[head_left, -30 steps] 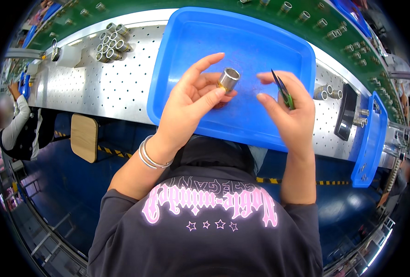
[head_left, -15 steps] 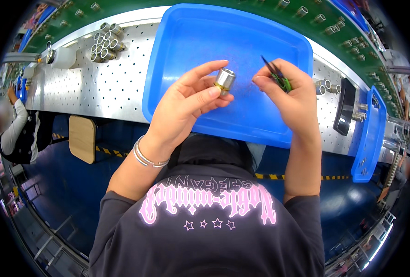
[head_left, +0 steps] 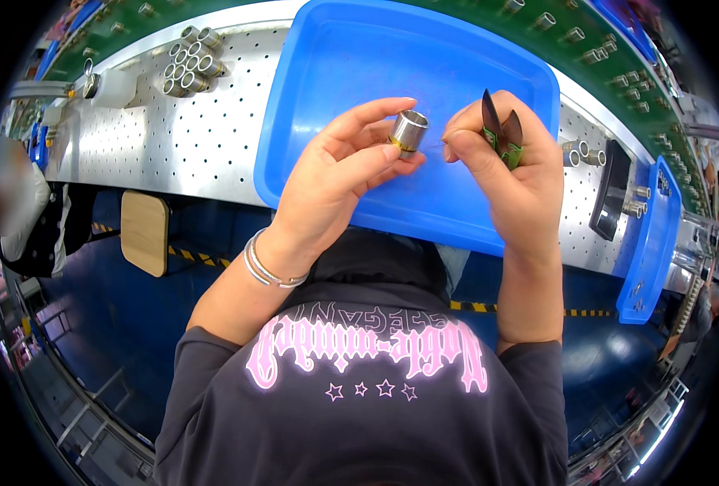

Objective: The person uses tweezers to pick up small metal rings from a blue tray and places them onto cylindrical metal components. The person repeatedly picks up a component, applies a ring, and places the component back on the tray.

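Observation:
My left hand (head_left: 320, 185) holds a short silver metal sleeve (head_left: 411, 126) between thumb and fingers. Its open end is tilted up, and a yellowish band circles its lower part. Facing it, my right hand (head_left: 523, 194) is closed round green-handled snips (head_left: 505, 138), whose two dark blades stick up spread apart. The right thumb and forefinger are pinched together near the sleeve, apart from it; whether something tiny is between them I cannot tell. Both hands are over a large blue tray (head_left: 264, 162).
Several metal sleeves (head_left: 187, 66) stand grouped on the perforated metal table (head_left: 165, 150), beside a whitish bottle (head_left: 116, 89). To the right are more sleeves (head_left: 584, 154), a black tray (head_left: 612, 190) and a narrow blue tray (head_left: 649, 251). A wooden stool (head_left: 145, 233) and another person (head_left: 27, 202) are at left.
The snips have turned more upright in my right hand and their blades now show spread apart. The sleeve has shifted slightly right, its open end now facing me more.

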The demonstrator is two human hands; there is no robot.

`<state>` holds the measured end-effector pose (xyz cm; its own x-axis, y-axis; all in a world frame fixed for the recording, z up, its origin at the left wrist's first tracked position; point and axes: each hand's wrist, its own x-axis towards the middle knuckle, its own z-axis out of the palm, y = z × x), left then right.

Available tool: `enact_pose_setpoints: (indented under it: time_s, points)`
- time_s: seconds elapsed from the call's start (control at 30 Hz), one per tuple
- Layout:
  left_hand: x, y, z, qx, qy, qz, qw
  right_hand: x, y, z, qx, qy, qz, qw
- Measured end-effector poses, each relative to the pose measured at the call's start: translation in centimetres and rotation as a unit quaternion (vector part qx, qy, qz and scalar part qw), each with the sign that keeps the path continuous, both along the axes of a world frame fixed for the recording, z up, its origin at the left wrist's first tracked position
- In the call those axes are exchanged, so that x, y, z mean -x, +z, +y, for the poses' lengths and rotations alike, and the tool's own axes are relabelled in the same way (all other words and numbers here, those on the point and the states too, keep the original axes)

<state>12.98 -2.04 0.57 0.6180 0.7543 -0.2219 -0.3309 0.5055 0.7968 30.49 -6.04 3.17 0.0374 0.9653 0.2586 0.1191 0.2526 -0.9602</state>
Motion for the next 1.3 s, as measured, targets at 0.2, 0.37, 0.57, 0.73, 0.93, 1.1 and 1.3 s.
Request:
enact_pose_setpoints:
  time_s: [0.2,0.37,0.57,0.73,0.93,1.1,1.3]
  points:
    - [0.0,-0.2,0.0,-0.003,0.001,-0.006,1.000,0.7,0.5,0.3,-0.001,0.031,0.074,0.997]
    - [0.0,-0.2,0.0,-0.005,0.005,-0.005,1.000,0.9,0.6,0.4,0.002,0.030,0.083,0.996]
    - [-0.1,-0.7,-0.1,-0.056,0.022,0.015,0.998,1.0,0.5,0.6,-0.003,0.024,0.081,0.996]
    - [-0.2,-0.8,-0.3,-0.098,0.018,0.039,0.994,0.9,0.3,0.9,-0.021,-0.007,0.072,0.997]
    - [-0.2,-0.1,-0.1,-0.016,0.082,0.019,0.996,0.6,0.0,0.6,0.029,-0.068,0.007,0.997]
    - [-0.1,-0.3,0.1,-0.020,0.092,0.008,0.996,0.7,-1.5,0.0,-0.034,-0.094,-0.190,0.977]
    - [-0.1,-0.3,0.0,-0.031,0.097,0.015,0.995,0.8,-1.5,-0.1,-0.039,-0.107,-0.224,0.968]
